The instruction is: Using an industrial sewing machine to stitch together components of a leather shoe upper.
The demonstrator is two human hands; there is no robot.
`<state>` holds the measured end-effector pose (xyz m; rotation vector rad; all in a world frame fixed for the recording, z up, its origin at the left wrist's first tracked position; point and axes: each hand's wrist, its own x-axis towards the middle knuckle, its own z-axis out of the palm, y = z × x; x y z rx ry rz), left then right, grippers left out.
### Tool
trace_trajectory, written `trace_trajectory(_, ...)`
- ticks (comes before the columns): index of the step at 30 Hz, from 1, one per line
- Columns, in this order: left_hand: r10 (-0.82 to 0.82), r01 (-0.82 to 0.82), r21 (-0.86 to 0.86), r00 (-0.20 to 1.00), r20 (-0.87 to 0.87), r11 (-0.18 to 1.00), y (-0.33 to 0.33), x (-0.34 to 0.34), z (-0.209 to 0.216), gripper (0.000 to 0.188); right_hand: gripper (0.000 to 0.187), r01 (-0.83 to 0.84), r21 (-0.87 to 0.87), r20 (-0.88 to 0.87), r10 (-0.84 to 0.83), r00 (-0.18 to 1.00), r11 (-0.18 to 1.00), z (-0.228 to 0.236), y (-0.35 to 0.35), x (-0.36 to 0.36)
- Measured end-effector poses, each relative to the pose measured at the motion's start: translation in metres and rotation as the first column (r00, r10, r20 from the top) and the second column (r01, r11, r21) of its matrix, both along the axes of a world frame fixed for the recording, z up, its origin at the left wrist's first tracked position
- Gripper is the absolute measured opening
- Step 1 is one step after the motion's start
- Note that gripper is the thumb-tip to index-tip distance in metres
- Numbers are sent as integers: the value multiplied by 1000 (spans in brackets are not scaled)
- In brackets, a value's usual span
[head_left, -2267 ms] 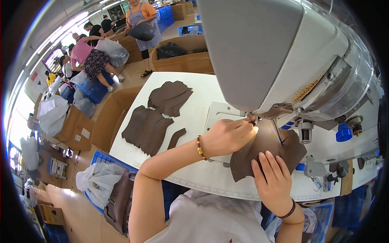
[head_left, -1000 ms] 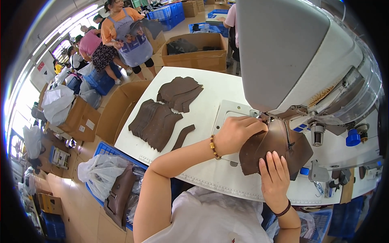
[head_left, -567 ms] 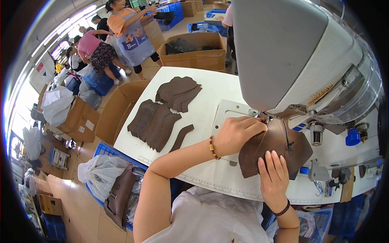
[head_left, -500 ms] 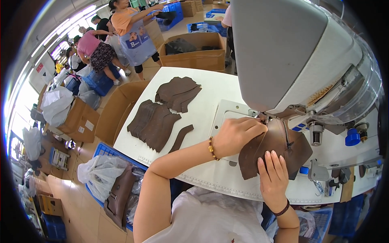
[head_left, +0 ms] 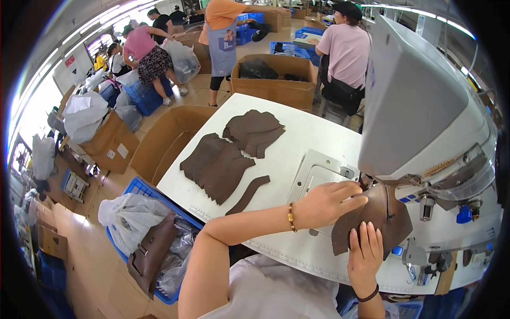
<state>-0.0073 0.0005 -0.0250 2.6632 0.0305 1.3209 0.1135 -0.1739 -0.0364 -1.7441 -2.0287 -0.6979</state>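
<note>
A dark brown leather piece point(head_left: 399, 226) with a seam and a dark zipper-like strip lies under the head of a sewing machine point(head_left: 417, 101). My left hand point(head_left: 330, 203) has its fingers bent and pressed together at the piece's upper left edge, close to the needle area; the fingertips are partly hidden. Flat on the lower part of the same piece rests my right hand point(head_left: 366, 250), fingers stretched out. To the left on the white table point(head_left: 297, 130) lie two fanned stacks of brown leather pieces, a nearer one point(head_left: 217, 166) and a farther one point(head_left: 254, 132), beside a single curved strip point(head_left: 249, 194).
Left of the table, a blue crate point(head_left: 139, 186) holds plastic bags and a brown leather bag point(head_left: 151, 255). Open cardboard boxes stand beside point(head_left: 170, 133) and behind point(head_left: 273, 87) the table. Several people are farther back, one seated in a pink shirt point(head_left: 346, 48).
The view has swung, so the table sits lower and a seated person shows fully. Both hands remain on the leather piece at the machine. A standing person's arm now reaches out to the right.
</note>
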Motion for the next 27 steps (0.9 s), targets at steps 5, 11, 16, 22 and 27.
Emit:
trace_trajectory(5, -55, 55, -3, 998, 37, 998, -1, -3, -9, 37, 29, 17, -38, -26, -18, 999, 999, 0, -2, -2)
trace_trajectory(11, -121, 120, 19, 989, 79, 993, 0, -1, -9, 32, 30, 36, -56, -13, -36, 999, 998, 1, -5, -2)
trace_trajectory(16, -134, 129, 54, 985, 112, 990, 1, 1, -10, 25, 30, 27, -57, -7, -27, 1000, 998, 1, -4, -1)
trace_trajectory(22, -131, 123, 75, 985, 116, 990, 1, 4, -10, 25, 34, 28, -75, -29, -30, 999, 997, 3, -6, -1)
trace_trajectory(27, -138, 134, 56, 987, 82, 989, 2, 1, -8, 31, 35, 15, -82, -60, -20, 998, 997, 5, -5, -2)
